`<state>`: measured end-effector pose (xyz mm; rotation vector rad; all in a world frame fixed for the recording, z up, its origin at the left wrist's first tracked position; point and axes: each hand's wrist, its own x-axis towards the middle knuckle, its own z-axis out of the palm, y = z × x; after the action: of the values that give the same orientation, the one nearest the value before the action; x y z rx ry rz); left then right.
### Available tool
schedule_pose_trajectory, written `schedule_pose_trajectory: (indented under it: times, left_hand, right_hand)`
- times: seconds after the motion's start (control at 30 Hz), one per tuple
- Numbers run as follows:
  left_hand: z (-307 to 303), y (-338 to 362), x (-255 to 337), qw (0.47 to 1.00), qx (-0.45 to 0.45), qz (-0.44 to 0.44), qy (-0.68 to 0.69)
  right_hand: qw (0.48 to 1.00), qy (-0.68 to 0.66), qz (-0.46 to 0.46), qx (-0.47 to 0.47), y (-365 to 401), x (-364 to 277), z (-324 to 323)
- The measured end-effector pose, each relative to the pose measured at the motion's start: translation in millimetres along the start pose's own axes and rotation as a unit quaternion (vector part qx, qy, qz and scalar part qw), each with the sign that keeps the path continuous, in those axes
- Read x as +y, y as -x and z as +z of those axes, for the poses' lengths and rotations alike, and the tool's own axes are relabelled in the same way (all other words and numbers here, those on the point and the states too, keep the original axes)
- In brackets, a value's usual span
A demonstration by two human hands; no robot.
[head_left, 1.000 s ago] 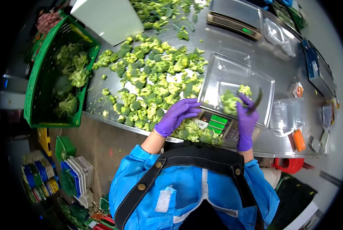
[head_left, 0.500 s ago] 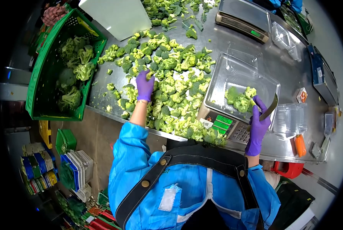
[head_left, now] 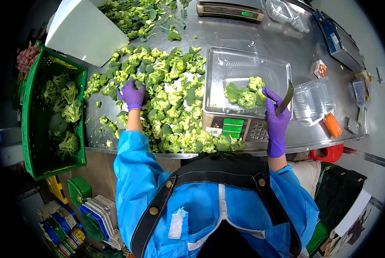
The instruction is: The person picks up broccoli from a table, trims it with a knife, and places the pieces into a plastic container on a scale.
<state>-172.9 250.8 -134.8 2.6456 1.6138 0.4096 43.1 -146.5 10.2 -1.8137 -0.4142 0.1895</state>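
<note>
My left hand [head_left: 132,94], in a purple glove, reaches down onto the left part of a heap of broccoli florets [head_left: 162,103]. Its fingers are apart and touch the florets; I see nothing held in them. My right hand [head_left: 277,129], gloved too, is wrapped round a knife whose curved blade [head_left: 285,99] points up and away. Just left of it, several florets [head_left: 247,98] sit in a clear plastic tray [head_left: 231,81]. This tray rests on the metal plate of a weighing scale [head_left: 216,105] with green lit digits.
A green crate [head_left: 29,137] with broccoli heads stands left, beside a white box [head_left: 87,32]. Clear trays [head_left: 310,101] and an orange object [head_left: 332,124] lie right. A second scale [head_left: 231,10] is at the back. The table's metal edge runs in front of me.
My view has turned, so the table's contents appear shifted left. My left hand has moved over the heap's left part, its fingers more spread. My right hand still holds the knife beside the tray.
</note>
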Motion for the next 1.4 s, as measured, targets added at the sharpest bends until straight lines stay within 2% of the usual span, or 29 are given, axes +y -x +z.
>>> schedule_pose_trajectory:
  times: [0.03, 0.07, 0.1, 0.13, 0.17, 0.23, 0.27, 0.3, 0.37, 0.47, 0.57, 0.63, 0.73, 0.8, 0.83, 0.87, 0.9, 0.93, 0.97, 1.0, 1.07, 1.17, 1.23, 1.3, 1.37, 1.4]
  left_hand:
    - [-17, 5, 9, 0.999, 0.047, -0.008, 0.022]
    - [-26, 8, 15, 0.999, 0.047, -0.008, 0.020]
    - [-33, 11, 21, 0.980, 0.045, -0.016, 0.194]
    - [-45, 14, 31, 0.930, 0.043, -0.024, 0.363]
    - [-55, 23, 47, 0.912, 0.036, 0.012, 0.408]
    - [-92, 46, 93, 0.854, -0.090, 0.027, 0.511]
    - [-95, 57, 113, 0.835, -0.120, 0.054, 0.535]
    - [-91, 63, 125, 0.853, -0.113, 0.159, 0.483]
    - [-110, 77, 169, 0.810, -0.118, 0.257, 0.514]
    - [-107, 86, 214, 0.804, -0.101, 0.315, 0.493]
    - [-95, 90, 230, 0.771, -0.120, 0.298, 0.549]
    - [-89, 84, 213, 0.791, -0.125, 0.281, 0.529]
    - [-55, 62, 162, 0.847, -0.002, 0.192, 0.496]
    - [-29, 35, 106, 0.920, 0.123, 0.136, 0.345]
    - [-26, 24, 76, 0.941, 0.113, 0.099, 0.303]
    - [10, 14, 40, 0.972, 0.185, 0.052, 0.138]
    - [-2, 12, 20, 0.993, 0.096, -0.020, 0.070]
    - [-2, 10, 4, 0.996, 0.073, -0.059, 0.013]
    - [-1, 9, -10, 0.992, -0.021, -0.120, 0.005]
    - [-1, 11, -19, 0.993, -0.026, -0.113, 0.026]
    - [20, 10, -43, 0.996, -0.008, -0.072, 0.050]
    - [9, 19, -39, 0.992, 0.009, -0.045, 0.118]
    - [19, 23, -56, 0.973, 0.088, -0.009, 0.212]
    - [23, 28, -67, 0.934, 0.142, -0.055, 0.323]
    - [16, 34, -76, 0.902, 0.157, -0.098, 0.390]
    - [8, 38, -75, 0.845, 0.109, -0.155, 0.499]
  right_hand:
    - [1.000, 0.008, -0.003, 0.004, 0, 3, -1]
    - [1.000, 0.006, -0.001, 0.004, 0, 6, -1]
    - [1.000, -0.006, 0.007, 0.006, -1, 9, -1]
    - [1.000, -0.019, 0.012, 0.008, -3, 10, 0]
    - [1.000, -0.021, 0.011, 0.005, -4, 9, 2]
    - [0.998, -0.051, 0.041, 0.007, -6, 6, 5]
    - [0.998, -0.052, 0.039, 0.004, -6, 5, 5]
    - [0.998, -0.053, 0.039, 0.002, -7, 4, 6]
    - [0.998, -0.055, 0.037, -0.001, -7, 3, 7]
    - [0.998, -0.056, 0.040, 0.005, -4, 1, 4]
    - [0.997, -0.052, 0.054, -0.004, -2, 1, 0]
    - [0.997, -0.044, 0.066, 0.012, 4, 4, 1]
    - [0.995, -0.066, 0.068, -0.040, 15, -6, 9]
    - [0.993, -0.071, 0.073, -0.067, 19, -9, 16]
    - [0.991, -0.047, 0.059, -0.111, 20, -9, 19]
    - [0.987, -0.022, 0.045, -0.153, 21, -9, 21]
    - [0.987, -0.024, 0.043, -0.155, 22, -9, 25]
    - [0.983, -0.036, 0.046, -0.172, 23, -9, 31]
    - [0.980, -0.048, 0.048, -0.188, 24, -9, 35]
    - [0.979, -0.039, 0.018, -0.198, 24, -9, 37]
    - [0.979, -0.043, 0.016, -0.200, 24, -7, 39]
    - [0.978, -0.034, 0.033, -0.202, 26, -9, 38]
    - [0.978, -0.027, 0.047, -0.203, 25, -10, 38]
    - [0.978, -0.053, 0.034, -0.201, 26, -8, 38]
    - [0.977, -0.051, 0.043, -0.202, 25, -8, 37]
    - [0.976, -0.049, 0.051, -0.205, 25, -8, 37]
